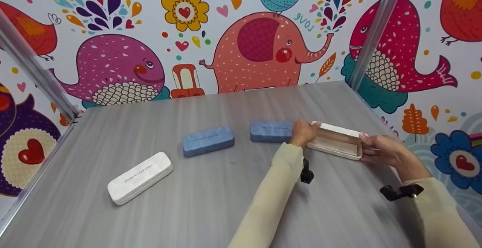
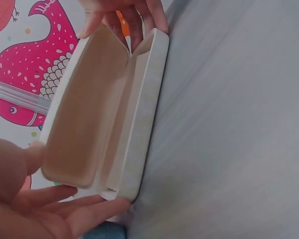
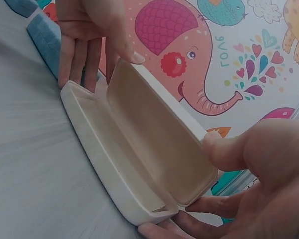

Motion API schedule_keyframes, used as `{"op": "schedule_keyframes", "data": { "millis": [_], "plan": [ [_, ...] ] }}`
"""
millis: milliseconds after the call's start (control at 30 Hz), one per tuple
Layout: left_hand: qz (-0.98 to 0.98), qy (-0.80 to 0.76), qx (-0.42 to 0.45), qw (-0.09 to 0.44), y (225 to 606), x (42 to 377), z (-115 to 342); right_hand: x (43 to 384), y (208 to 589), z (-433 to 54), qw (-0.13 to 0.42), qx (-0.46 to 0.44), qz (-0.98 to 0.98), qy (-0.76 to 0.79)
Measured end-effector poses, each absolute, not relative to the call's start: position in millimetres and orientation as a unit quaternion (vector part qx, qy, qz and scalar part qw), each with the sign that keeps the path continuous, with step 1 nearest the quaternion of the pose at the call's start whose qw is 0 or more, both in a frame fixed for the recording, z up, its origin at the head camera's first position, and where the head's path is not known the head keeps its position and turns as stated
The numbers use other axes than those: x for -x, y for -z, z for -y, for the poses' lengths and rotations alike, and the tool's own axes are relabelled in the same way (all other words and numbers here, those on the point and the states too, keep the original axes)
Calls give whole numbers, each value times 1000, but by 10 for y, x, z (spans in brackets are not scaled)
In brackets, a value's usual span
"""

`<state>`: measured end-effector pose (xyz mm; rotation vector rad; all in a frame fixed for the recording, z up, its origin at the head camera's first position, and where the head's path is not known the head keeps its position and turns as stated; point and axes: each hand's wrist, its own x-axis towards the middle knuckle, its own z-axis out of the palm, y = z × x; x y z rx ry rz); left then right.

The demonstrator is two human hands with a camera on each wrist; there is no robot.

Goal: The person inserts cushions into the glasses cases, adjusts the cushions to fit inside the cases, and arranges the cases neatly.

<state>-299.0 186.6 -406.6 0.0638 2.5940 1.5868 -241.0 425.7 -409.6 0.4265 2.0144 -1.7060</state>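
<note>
A white glasses case [image 1: 333, 145] stands with its lid raised on the right of the table, showing a beige lining. My left hand [image 1: 304, 132] holds its left end and my right hand [image 1: 389, 152] its right end. In the left wrist view, my left thumb lies on the edge of the lid [image 2: 84, 114] while the fingers reach under and along the base [image 2: 144, 109]. The right wrist view shows my right thumb pressing the lid rim [image 3: 172, 102], fingers around the end of the base. Nothing shows inside the case.
Partly behind my left hand is a closed blue glasses case [image 1: 269, 132]. Another closed blue case [image 1: 208, 141] lies left of it. A closed white case [image 1: 140, 178] rests at the left front. Printed panels [image 1: 131, 22] and metal posts [image 1: 376, 33] border the grey table [image 1: 211, 203].
</note>
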Motion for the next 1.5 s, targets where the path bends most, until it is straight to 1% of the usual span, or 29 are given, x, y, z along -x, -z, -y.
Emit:
{"op": "schedule_keyframes", "data": {
  "millis": [267, 500, 633, 867, 1000, 1233, 1500],
  "plan": [
    [-860, -504, -48, 72, 4092, 2999, -1845, 2343, 4192, -4272, 194, -134, -760, 605],
    [-861, -501, -43, 78, 4122, 2978, -1836, 2314, 4208, -4258, 186, -142, -750, 618],
    [-866, -492, -60, 72, 4140, 2968, -1813, 2299, 4214, -4259, 182, -138, -752, 619],
    [-867, -488, -73, 76, 4157, 2951, -1791, 2275, 4249, -4259, 172, -122, -757, 618],
    [-873, -477, -74, 74, 4156, 2944, -1781, 2274, 4273, -4263, 170, -112, -765, 611],
    [-868, -484, -71, 89, 4185, 2919, -1775, 2237, 4326, -4268, 155, -100, -800, 571],
    [-865, -490, -75, 82, 4226, 2907, -1756, 2233, 4354, -4252, 151, -97, -817, 548]
  ]
}}
